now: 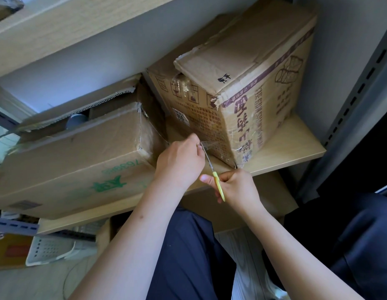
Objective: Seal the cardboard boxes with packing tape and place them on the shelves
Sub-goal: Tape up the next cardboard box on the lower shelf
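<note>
**Cutting the tape strip off at the shelf**

Person is snipping clear packing tape (206, 144) stretched off the low box (75, 156), which is already sitting on the wooden shelf (294, 148) beside 1 taller box (242, 100); low box's top flap is looking still partly open at the back. To do it well, judging: keeping the strip taut, cutting close to the box edge, then pressing the loose end flat so it isn't curling back.

Left hand (180, 163) is reaching forward, knuckles up, fingertips pinching the tape end just beside the blades. Right hand (236, 189) is sitting lower and nearer the body, fingers curled round the yellow handles of the scissors (214, 176), blades pointing up-left into the tape. Both forearms are bare, angling up from below
</note>
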Tool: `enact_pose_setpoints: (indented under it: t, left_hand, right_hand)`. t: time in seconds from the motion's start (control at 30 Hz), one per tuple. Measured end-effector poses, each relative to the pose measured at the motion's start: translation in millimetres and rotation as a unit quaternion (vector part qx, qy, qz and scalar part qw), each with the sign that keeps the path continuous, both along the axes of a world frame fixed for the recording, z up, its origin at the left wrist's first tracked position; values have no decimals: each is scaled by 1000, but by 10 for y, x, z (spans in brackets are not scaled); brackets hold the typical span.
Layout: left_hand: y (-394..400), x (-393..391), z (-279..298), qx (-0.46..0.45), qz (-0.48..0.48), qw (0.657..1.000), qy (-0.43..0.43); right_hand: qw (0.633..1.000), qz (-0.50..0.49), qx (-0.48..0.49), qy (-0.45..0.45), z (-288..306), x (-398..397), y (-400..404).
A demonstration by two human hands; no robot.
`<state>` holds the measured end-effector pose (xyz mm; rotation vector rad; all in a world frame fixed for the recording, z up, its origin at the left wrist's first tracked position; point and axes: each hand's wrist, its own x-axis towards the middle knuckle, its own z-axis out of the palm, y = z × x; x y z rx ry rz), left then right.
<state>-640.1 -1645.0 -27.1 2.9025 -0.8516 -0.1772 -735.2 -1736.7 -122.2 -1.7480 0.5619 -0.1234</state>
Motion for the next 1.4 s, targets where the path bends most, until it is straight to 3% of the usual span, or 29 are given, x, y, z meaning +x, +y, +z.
enact_pose_setpoints:
  t: [0.47,0.63,0.77,0.9,1.07,1.27,1.4]
  left_hand:
    - [-44,71,-9,1,10,1000,17]
    - [-55,98,-18,-56,45,997,31]
    - [-139,37,-86,-73,103,991,33]
    - [-320,-32,-176,-101,192,976,20]
    - [-436,-60,-234,-147,241,959,43]
    - [-384,65,-267,-204,284,930,113]
    - [-406,72,-269,-225,294,922,112]
  right_hand:
    - [996,3,82,30,-61,4,89]
    - [991,70,8,117,-68,-171,49]
    - [963,158,-65,210,-55,-442,10]
    - [941,183,-65,278,26,-598,-21]
    - [919,187,-201,285,-7,-806,-64]
    - [921,174,-210,279,-38,-852,-157]
    - [957,77,-177,217,39,-813,-152]
